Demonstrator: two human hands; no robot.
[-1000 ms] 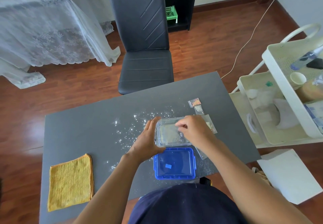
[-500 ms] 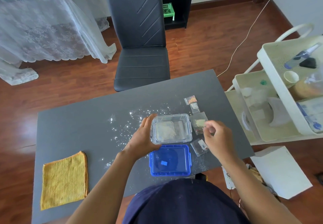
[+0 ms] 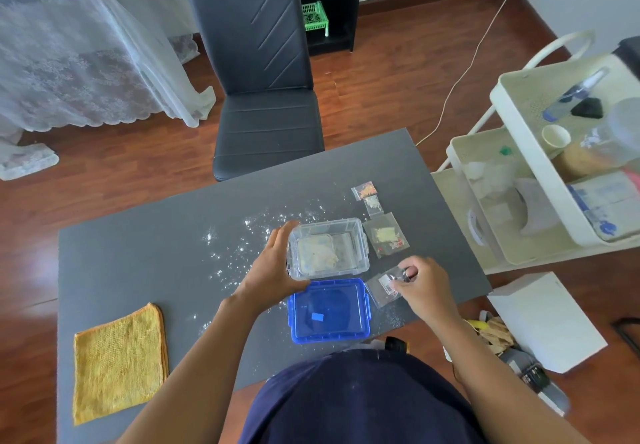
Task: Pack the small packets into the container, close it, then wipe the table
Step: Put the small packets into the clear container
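A clear plastic container (image 3: 360,235) stands open on the grey table (image 3: 138,235) with one pale packet inside. My left hand (image 3: 273,267) grips its left wall. The blue lid (image 3: 329,310) lies flat just in front of it. My right hand (image 3: 422,280) pinches a clear packet with a white label (image 3: 381,287) that lies to the right of the lid. Three more small packets lie to the right of the container: a larger one (image 3: 386,237), a small one (image 3: 373,203) and an orange-speckled one (image 3: 363,190).
White powder (image 3: 242,242) is scattered on the table left of the container. A yellow cloth (image 3: 119,360) lies at the near left. A black chair (image 3: 263,121) stands behind the table, and a white cart (image 3: 512,180) stands at its right.
My right hand left the container, moved right past the larger packet, then came down and back to the labelled packet beside the lid. My left hand stayed on the container.
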